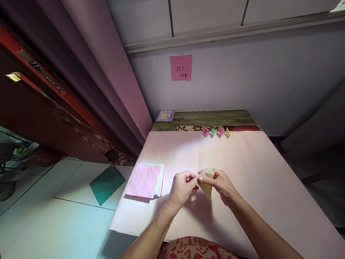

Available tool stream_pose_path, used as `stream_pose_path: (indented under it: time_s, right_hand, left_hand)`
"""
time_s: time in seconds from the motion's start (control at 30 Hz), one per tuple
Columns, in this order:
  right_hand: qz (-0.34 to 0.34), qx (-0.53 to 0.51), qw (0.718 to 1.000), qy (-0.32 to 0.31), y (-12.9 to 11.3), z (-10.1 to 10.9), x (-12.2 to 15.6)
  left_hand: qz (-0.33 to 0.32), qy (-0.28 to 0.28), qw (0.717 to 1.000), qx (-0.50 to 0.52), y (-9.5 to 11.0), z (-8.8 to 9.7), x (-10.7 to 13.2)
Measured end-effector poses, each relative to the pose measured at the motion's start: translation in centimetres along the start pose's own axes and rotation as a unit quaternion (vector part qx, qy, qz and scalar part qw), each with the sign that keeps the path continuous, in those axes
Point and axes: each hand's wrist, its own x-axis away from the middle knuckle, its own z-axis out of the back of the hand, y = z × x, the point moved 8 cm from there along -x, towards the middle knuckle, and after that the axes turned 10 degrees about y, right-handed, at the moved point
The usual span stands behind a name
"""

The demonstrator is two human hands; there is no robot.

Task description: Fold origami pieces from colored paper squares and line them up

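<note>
Done: four small folded paper figures [216, 131].
Hands: my left hand [183, 186] and right hand [223, 184] both pinch the half-folded yellow paper [208, 182].
Left: pink paper sheet stack [146, 180].

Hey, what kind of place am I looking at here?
Probably an indoor paper-folding workstation, perhaps in a home: a pink-covered table holds a stack of coloured paper and a row of small folded paper figures, while the left hand and right hand pinch a yellow folded paper.

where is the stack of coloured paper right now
In the head view, the paper stack lies on the pink table near its left edge, just left of the left hand holding the folded yellow paper.
</note>
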Motion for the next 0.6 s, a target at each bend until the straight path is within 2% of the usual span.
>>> stream_pose_path:
  time_s: [0.07, 0.17, 0.27, 0.33, 0.43, 0.5, 0.57, 0.6]
  right_hand:
    - [0.001, 0.000, 1.000, -0.003, 0.2, -0.2, 0.2]
    - [0.003, -0.009, 0.999, 0.036, 0.4, 0.3, 0.1]
    - [0.013, -0.027, 0.996, 0.084, 0.2, 1.6, -0.4]
    - [0.014, -0.055, 0.990, 0.127, -0.2, 3.3, -1.1]
    - [0.017, -0.118, 0.966, 0.229, -1.1, 6.9, -1.8]
    - [0.039, -0.150, 0.943, 0.293, -1.9, 9.0, -1.6]
    - [0.066, -0.131, 0.943, 0.298, -2.6, 9.1, -1.1]
    - [0.085, -0.107, 0.950, 0.281, -3.0, 8.5, -0.7]
  left_hand:
    - [-0.024, 0.008, 0.999, -0.035, 0.4, 0.1, 0.1]
    - [-0.041, 0.015, 0.997, -0.056, 0.6, 0.1, 0.0]
    - [-0.029, 0.007, 0.999, -0.041, 0.3, 0.2, 0.0]
    - [-0.006, 0.001, 1.000, -0.016, -0.1, 0.3, 0.0]
    - [0.041, 0.006, 0.997, 0.057, -0.8, 0.9, -0.1]
    - [0.080, 0.016, 0.986, 0.144, -1.5, 1.1, -0.2]
    - [0.121, 0.018, 0.964, 0.235, -2.3, 0.9, -0.4]
    - [0.138, 0.018, 0.953, 0.271, -2.7, 0.7, -0.5]
